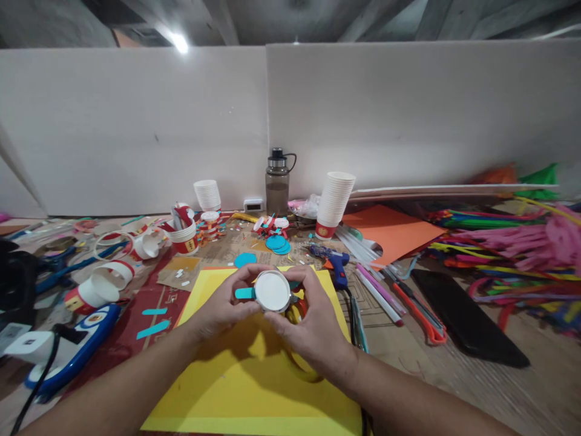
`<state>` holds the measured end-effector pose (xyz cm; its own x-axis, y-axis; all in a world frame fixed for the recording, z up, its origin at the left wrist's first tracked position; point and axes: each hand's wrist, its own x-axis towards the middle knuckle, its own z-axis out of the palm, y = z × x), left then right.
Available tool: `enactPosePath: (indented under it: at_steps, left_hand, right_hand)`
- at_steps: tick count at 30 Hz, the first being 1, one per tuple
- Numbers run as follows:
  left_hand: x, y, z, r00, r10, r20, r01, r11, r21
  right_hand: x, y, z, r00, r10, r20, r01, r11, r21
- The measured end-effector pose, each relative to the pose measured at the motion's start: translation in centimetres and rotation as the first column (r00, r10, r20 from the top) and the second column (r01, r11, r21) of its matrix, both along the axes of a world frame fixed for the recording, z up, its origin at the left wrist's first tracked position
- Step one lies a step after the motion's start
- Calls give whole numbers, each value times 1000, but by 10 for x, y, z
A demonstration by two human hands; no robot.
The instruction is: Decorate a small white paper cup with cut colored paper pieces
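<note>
Over a stack of yellow paper sheets, my left hand and my right hand hold a small white disc, apparently a cut-off paper cup base. The fingers of both hands are closed around its rim. A light-blue paper strip sticks out from its left side by my left fingers. Below my right hand is a yellow loop, partly covered by that hand; its kind is unclear. Blue paper circles lie just beyond, and two loose blue strips rest to the left.
A blue glue gun with its cable lies right of the sheets, near a black slab like a phone. Tall stacked paper cups and a bottle stand behind. Cut cups and a blue-white power strip sit left.
</note>
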<state>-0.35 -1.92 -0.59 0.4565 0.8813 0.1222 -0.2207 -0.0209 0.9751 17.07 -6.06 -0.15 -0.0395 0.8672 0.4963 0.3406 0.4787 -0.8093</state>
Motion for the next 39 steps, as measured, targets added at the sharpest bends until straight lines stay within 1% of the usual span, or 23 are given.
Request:
enactPosePath:
  at_steps: [3,11,15,20,25,32,39]
  left_hand:
    - [1,-2,1,1000,17,-2,-17,1000,-3]
    - [1,-4,1,996,16,87,-12,998,-54]
    - [1,-2,-1,991,-2,132,14,996,-87]
    - [2,0,-1,984,-17,176,26,999,-47]
    - [3,1,-2,987,-7,162,11,1000,-23]
    - [2,4,-2,994,-19,106,22,999,-25]
    - [3,0,-5,995,-2,100,3,1000,-5]
  right_hand:
    - [0,0,0,1000,-6,-7,6,1000,-1]
    - [-2,2,-2,1000,-22,-10,22,1000,-12]
    - [-4,2,-2,1000,-22,-17,21,999,-35]
    - [-5,3,1,999,-45,-2,45,999,-18]
    - [-4,4,3,998,-62,31,61,998,20]
    - [-1,3,5,1000,-13,11,14,998,-61]
    - [0,3,4,999,-17,38,18,999,-32]
